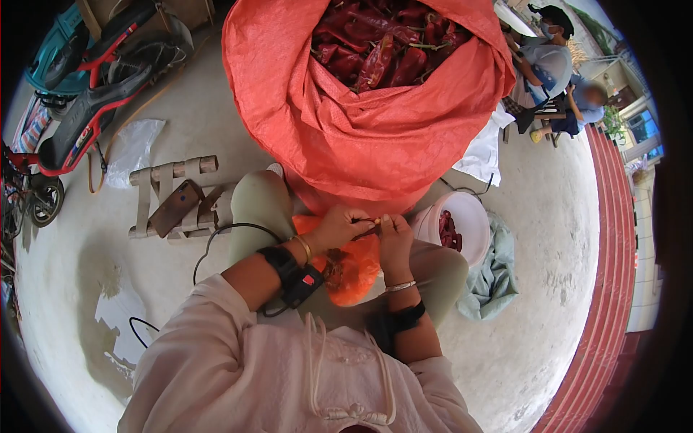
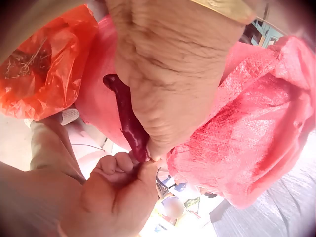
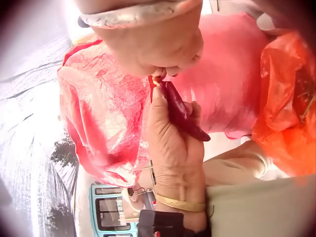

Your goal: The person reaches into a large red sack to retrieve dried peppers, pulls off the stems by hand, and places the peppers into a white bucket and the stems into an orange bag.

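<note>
Mid-frame, a glossy dark-red tapered pepper (image 3: 179, 111) is pinched in the grip of the bare left hand (image 1: 338, 228) and bare right hand (image 1: 395, 242), and might be torn by hard pulling.

In the head view, fingers of the left hand (image 1: 345, 225) and right hand (image 1: 395, 239) hid most of the chilli (image 3: 181, 112). The top edge cut off the red sack (image 1: 346, 141). The left wrist view's left edge cropped the orange bag (image 2: 61, 81). One seated person's (image 1: 588, 108) head was blurred.
</note>
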`<action>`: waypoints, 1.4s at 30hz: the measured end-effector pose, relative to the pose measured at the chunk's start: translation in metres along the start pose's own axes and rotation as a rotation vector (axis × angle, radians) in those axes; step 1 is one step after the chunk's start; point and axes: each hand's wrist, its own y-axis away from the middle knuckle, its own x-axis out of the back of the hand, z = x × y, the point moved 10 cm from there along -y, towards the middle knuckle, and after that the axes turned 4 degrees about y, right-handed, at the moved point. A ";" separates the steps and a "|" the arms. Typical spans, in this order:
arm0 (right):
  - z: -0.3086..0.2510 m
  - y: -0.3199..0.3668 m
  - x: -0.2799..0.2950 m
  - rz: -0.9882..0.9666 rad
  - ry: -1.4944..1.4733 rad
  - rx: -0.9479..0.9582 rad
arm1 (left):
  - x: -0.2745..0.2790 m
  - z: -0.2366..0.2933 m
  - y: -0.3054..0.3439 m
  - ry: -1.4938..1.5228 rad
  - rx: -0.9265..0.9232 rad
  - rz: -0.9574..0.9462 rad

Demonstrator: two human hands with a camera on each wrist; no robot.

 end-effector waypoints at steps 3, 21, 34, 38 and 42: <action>0.028 0.005 -0.007 -0.009 -0.424 -0.274 | -0.007 -0.007 0.000 -0.058 0.057 -0.094; 0.099 0.019 -0.055 -0.831 0.874 0.240 | -0.052 0.007 -0.019 -0.478 -0.298 -0.376; 0.132 0.022 -0.037 -0.582 0.898 0.371 | -0.120 0.126 -0.020 -1.182 -0.250 -0.935; 0.056 0.022 -0.040 -0.511 0.961 0.272 | -0.119 0.157 -0.018 -1.257 -0.300 -0.847; 0.018 0.010 -0.021 -0.300 0.380 0.139 | -0.091 0.156 -0.019 -0.904 -0.246 -0.503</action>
